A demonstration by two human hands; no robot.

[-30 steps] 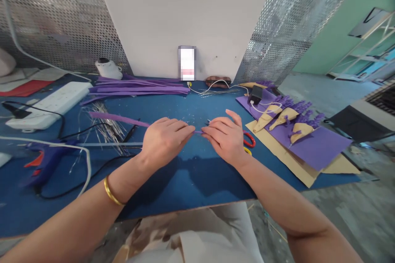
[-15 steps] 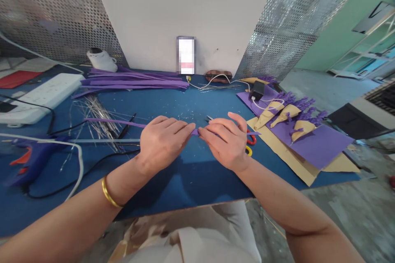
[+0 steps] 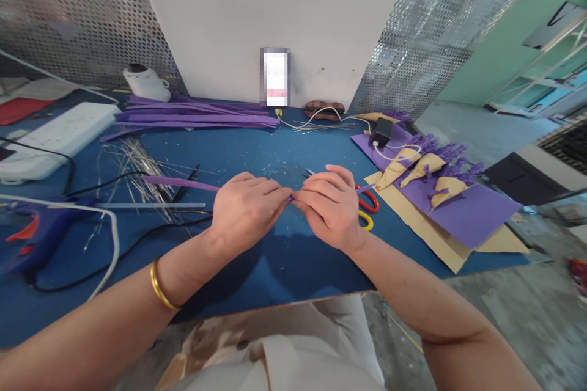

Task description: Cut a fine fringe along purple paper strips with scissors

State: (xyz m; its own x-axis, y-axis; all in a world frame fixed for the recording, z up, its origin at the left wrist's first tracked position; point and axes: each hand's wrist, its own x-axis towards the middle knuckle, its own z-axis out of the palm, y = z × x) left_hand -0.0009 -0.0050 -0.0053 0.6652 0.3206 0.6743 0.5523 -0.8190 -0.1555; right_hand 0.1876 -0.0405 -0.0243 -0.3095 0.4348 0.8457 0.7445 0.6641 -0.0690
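A narrow purple paper strip (image 3: 183,182) runs sideways through both my hands above the blue table. My left hand (image 3: 247,204) pinches it near the middle, and its long free end sticks out to the left. Fingertips of my right hand (image 3: 331,204) grip the same strip close beside the left ones, with a short end showing past the right hand. Between the two hands only a tiny bit of purple shows; the rest is covered by fingers. Scissors with red and yellow handles (image 3: 368,221) lie on the table just behind and right of my right hand.
Purple strips (image 3: 202,116) lie at the back, near a propped phone (image 3: 275,76). Thin wires (image 3: 142,162), a blue glue gun (image 3: 46,235) and a white power strip (image 3: 59,134) occupy the left. Wrapped purple flowers (image 3: 447,189) rest on purple sheets (image 3: 486,214) at right.
Both hands remain pinched on the strip, with their fingertips now closer together. The strip's right end has tilted upward, and more of the scissors' handles shows.
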